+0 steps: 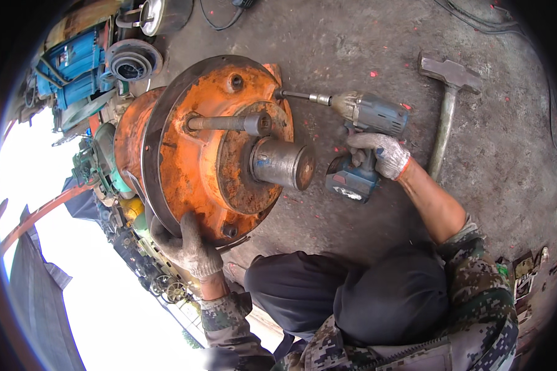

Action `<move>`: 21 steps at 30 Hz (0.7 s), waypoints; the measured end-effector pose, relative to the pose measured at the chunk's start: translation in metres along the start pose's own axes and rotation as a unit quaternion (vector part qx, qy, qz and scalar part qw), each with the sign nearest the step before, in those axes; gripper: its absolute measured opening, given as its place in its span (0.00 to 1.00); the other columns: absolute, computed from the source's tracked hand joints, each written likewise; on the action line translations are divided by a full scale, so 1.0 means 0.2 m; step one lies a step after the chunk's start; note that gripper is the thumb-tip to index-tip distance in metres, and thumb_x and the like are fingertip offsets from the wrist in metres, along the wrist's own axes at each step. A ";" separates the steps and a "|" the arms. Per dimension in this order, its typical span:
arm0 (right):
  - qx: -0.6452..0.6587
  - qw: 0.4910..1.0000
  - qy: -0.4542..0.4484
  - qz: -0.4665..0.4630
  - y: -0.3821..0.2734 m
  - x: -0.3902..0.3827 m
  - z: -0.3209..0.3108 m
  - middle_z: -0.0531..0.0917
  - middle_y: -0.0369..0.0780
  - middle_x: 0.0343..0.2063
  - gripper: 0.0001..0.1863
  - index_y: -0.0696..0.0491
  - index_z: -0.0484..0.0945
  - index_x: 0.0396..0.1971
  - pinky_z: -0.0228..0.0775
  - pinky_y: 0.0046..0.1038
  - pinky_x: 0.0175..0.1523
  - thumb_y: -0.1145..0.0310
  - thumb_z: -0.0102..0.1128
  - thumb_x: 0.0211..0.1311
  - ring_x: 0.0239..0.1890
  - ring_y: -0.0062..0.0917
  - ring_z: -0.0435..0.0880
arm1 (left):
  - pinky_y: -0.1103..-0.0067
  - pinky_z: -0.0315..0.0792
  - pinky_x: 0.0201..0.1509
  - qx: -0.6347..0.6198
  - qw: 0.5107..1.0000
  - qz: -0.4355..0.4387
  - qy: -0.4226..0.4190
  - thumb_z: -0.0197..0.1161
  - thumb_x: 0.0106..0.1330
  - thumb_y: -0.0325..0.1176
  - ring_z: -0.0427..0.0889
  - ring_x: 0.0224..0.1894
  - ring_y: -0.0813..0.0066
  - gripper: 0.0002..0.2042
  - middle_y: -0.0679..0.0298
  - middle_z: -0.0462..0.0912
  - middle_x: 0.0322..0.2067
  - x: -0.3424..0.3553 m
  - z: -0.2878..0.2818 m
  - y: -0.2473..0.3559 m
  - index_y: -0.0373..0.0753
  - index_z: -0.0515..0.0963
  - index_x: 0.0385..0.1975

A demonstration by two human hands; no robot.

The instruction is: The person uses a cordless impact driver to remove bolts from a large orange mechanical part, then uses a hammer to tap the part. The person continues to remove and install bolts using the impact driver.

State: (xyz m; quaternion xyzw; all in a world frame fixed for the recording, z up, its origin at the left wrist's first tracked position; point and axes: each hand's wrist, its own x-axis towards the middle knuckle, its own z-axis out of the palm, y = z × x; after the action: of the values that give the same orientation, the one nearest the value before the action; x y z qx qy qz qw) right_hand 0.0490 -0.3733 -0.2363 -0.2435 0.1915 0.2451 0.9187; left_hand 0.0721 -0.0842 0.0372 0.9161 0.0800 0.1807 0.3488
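A rusty orange flanged housing (189, 164) fills the middle left, with a steel shaft (278, 162) sticking out of its centre and a long bolt (226, 123) projecting above that. My gloved right hand (380, 151) is closed round the grip of a cordless impact wrench (371, 111), whose socket extension (300, 95) reaches horizontally to the housing's upper right edge. My gloved left hand (192, 247) grips the lower rim of the dark flange, its fingers partly hidden behind it.
A sledgehammer (447, 117) lies on the concrete floor (489, 179) at the right, near dark cables (476, 25). Blue machinery (71, 68), a ringed metal part (131, 65) and other greasy parts crowd the left. My bent knees are at the bottom, with scraps (526, 278) at the lower right.
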 end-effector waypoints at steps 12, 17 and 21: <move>-0.045 0.998 0.027 0.047 -0.14 -0.01 0.00 0.81 0.34 0.24 0.12 0.54 0.82 0.41 0.74 0.25 0.29 0.69 0.72 0.59 0.20 0.18 0.79 | 0.76 0.75 0.47 0.039 0.999 -0.013 0.028 0.69 0.69 0.37 0.80 0.38 0.75 0.21 0.63 0.81 0.39 -0.01 0.03 0.00 0.33 0.73 0.55; 0.081 0.992 0.022 0.096 -0.14 0.00 -0.01 0.82 0.36 0.24 0.12 0.54 0.82 0.41 0.75 0.27 0.28 0.68 0.72 0.60 0.20 0.20 0.80 | 0.67 0.69 0.64 0.017 0.998 -0.053 0.001 0.71 0.69 0.36 0.75 0.55 0.70 0.23 0.60 0.78 0.54 -0.02 -0.02 0.00 0.36 0.70 0.58; -0.031 0.997 0.029 0.057 -0.13 0.03 -0.03 0.83 0.37 0.24 0.11 0.54 0.83 0.40 0.78 0.30 0.30 0.68 0.71 0.60 0.21 0.22 0.81 | 0.78 0.74 0.47 0.070 0.997 0.006 0.014 0.68 0.71 0.39 0.79 0.40 0.77 0.19 0.64 0.81 0.41 -0.01 0.02 0.01 0.34 0.73 0.54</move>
State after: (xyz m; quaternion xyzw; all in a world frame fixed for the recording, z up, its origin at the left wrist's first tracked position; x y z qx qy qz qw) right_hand 0.0673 -0.3940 -0.2344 -0.2673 0.2243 0.2957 0.8893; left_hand 0.0718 -0.0875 0.0355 0.9360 0.0923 0.1899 0.2818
